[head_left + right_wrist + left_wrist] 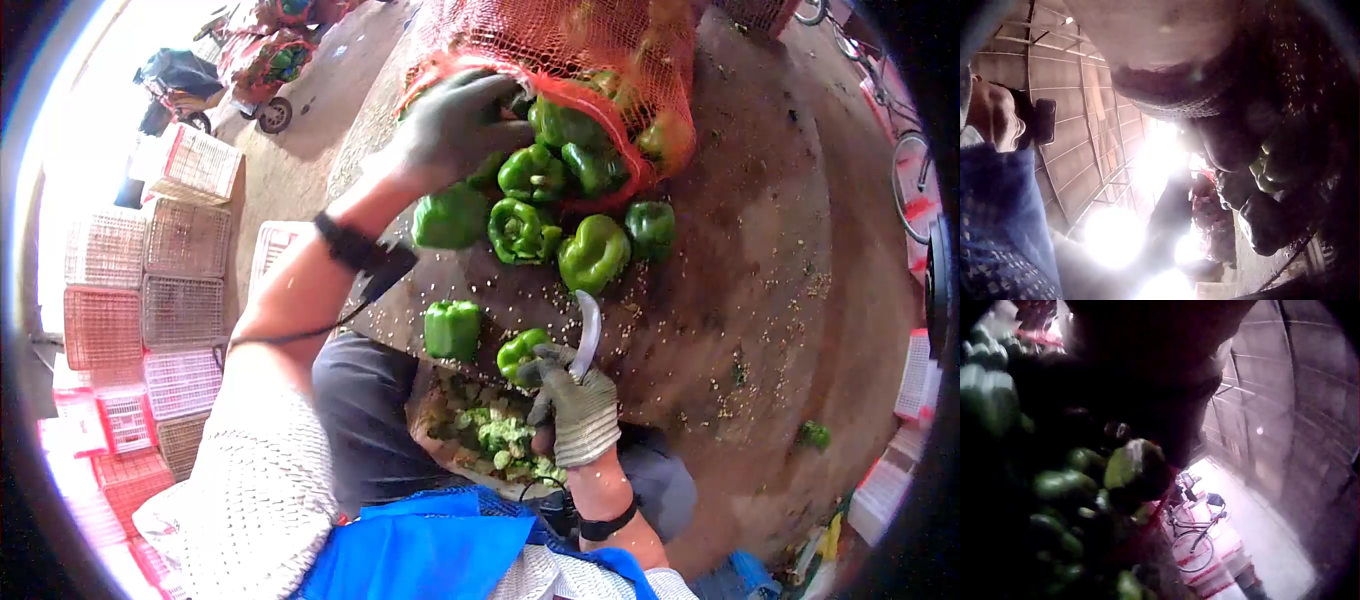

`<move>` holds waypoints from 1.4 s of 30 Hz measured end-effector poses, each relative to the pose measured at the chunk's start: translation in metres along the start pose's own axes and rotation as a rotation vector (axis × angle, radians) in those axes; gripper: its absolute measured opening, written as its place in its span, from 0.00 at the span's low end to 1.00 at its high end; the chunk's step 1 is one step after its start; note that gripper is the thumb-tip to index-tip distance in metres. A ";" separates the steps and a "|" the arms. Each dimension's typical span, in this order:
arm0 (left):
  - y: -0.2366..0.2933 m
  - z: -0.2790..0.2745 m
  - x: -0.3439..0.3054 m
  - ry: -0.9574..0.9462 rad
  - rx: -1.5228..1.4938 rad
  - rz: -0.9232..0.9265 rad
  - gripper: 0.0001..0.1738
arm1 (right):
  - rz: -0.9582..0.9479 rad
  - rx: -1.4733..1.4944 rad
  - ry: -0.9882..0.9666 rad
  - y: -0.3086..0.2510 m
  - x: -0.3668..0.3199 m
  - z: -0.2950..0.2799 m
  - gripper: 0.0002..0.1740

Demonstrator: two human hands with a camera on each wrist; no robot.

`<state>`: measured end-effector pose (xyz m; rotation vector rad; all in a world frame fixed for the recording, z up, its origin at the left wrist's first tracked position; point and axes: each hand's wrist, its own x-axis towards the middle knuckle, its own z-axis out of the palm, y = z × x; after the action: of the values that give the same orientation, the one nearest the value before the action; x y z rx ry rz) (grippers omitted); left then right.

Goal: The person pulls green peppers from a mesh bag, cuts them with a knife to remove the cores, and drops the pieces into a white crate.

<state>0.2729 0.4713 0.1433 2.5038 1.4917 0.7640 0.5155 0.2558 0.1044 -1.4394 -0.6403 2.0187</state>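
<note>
My gloved left hand (455, 125) reaches over green bell peppers at the mouth of a red mesh sack (600, 40), its fingers spread toward the sack's edge. Lower down, my gloved right hand (580, 400) grips a knife whose short curved blade (588, 335) points up and away. A small green bell pepper (522, 357) lies right at that hand's fingertips. Left of it a single bell pepper (452, 330) stands on the board. Several more, among them a light green bell pepper (594, 253), lie below the sack's mouth. The left wrist view shows a dim bell pepper (1138, 472) close by.
The brown board (740, 290) is scattered with pale seeds. Green trimmings (500, 435) lie in a container between the knees. Stacked plastic crates (185, 240) line the left side. Loaded carts (270, 75) stand behind, and a bicycle (1194, 540) is off to the right.
</note>
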 end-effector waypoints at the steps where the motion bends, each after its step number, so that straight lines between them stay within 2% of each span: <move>1: 0.010 -0.012 -0.017 0.044 0.137 0.058 0.31 | -0.020 0.025 0.003 0.005 -0.002 -0.002 0.17; 2: 0.016 -0.024 -0.033 0.095 0.278 0.119 0.31 | -0.048 0.048 0.003 0.010 -0.002 -0.004 0.17; 4: -0.026 0.021 -0.115 -0.027 0.475 -0.021 0.31 | -0.042 0.034 -0.010 0.011 -0.006 -0.001 0.18; 6: -0.014 0.048 -0.155 -0.149 0.300 -0.158 0.34 | -0.065 0.029 -0.029 0.012 -0.004 0.007 0.17; 8: 0.024 0.038 -0.157 -0.200 0.309 -0.130 0.36 | -0.093 0.024 -0.043 0.021 0.005 0.014 0.14; 9: 0.035 0.037 -0.162 -0.237 0.284 -0.189 0.37 | -0.148 -0.044 0.007 0.027 0.013 0.019 0.13; 10: 0.048 0.040 -0.167 -0.245 0.312 -0.351 0.43 | -0.176 -0.025 0.030 0.039 0.026 0.022 0.12; 12: 0.067 0.032 -0.171 -0.236 0.089 -0.642 0.53 | -0.210 -0.075 0.068 0.047 0.035 0.024 0.12; 14: 0.069 0.024 -0.183 -0.273 -0.115 -0.759 0.57 | -0.244 -0.079 0.091 0.054 0.037 0.020 0.12; 15: 0.070 0.023 -0.189 -0.295 -0.223 -0.818 0.58 | -0.322 -0.063 0.072 0.054 0.032 0.020 0.11; 18: 0.061 0.031 -0.194 -0.244 -0.220 -0.836 0.58 | -0.267 -0.189 0.114 0.052 0.026 0.017 0.14; 19: 0.051 0.042 -0.193 -0.143 -0.393 -0.880 0.56 | -0.282 -0.180 0.114 0.052 0.026 0.016 0.14; 21: 0.045 0.043 -0.185 -0.093 -0.572 -0.970 0.51 | -0.309 -0.167 0.114 0.055 0.030 0.013 0.13; 23: 0.026 0.046 -0.176 -0.032 -0.841 -1.058 0.45 | -0.445 -0.126 0.121 0.042 0.016 0.015 0.13; 24: 0.008 0.052 -0.183 0.005 -1.020 -1.105 0.42 | -0.414 -0.164 0.118 0.047 0.015 0.005 0.14; 25: 0.009 0.046 -0.191 0.155 -1.038 -1.064 0.34 | -0.382 -0.204 0.114 0.051 0.013 -0.005 0.15; 26: 0.033 -0.001 -0.190 0.000 -0.989 -1.178 0.30 | -0.423 -0.328 0.168 0.052 0.018 -0.015 0.15; 28: 0.042 -0.027 -0.226 -0.053 -1.238 -1.101 0.27 | -0.450 -0.159 0.149 0.049 0.017 -0.031 0.14; 29: 0.057 -0.028 -0.241 -0.031 -1.422 -0.901 0.26 | -0.490 -0.116 0.162 0.058 0.025 -0.042 0.14; 31: 0.104 -0.038 -0.270 -0.011 -1.639 -0.736 0.27 | -0.403 -0.100 0.195 0.058 0.028 -0.046 0.13; 34: 0.141 -0.016 -0.309 -0.003 -1.720 -0.971 0.26 | -0.369 -0.126 0.226 0.056 0.007 -0.026 0.12; 35: 0.139 0.007 -0.311 0.025 -1.750 -0.866 0.25 | -0.400 -0.126 0.158 0.070 0.020 -0.035 0.13; 37: 0.131 0.039 -0.288 0.119 -1.807 -0.653 0.23 | -0.399 -0.189 0.153 0.072 -0.005 -0.021 0.14; 39: 0.130 0.031 -0.251 0.212 -1.868 -0.704 0.22 | -0.410 -0.212 0.200 0.082 -0.022 -0.022 0.14; 40: 0.132 0.021 -0.238 0.243 -1.901 -0.869 0.22 | -0.404 -0.179 0.230 0.087 -0.034 -0.026 0.14; 41: 0.119 0.023 -0.239 0.180 -1.902 -0.947 0.24 | -0.471 -0.090 0.232 0.088 -0.050 -0.028 0.14; 42: 0.117 0.020 -0.239 0.138 -1.946 -0.814 0.26 | -0.477 -0.080 0.285 0.092 -0.060 -0.033 0.13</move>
<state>0.2833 0.2114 0.0828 0.3839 0.7023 1.1916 0.5463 0.1499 0.0736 -1.4213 -0.8511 1.4071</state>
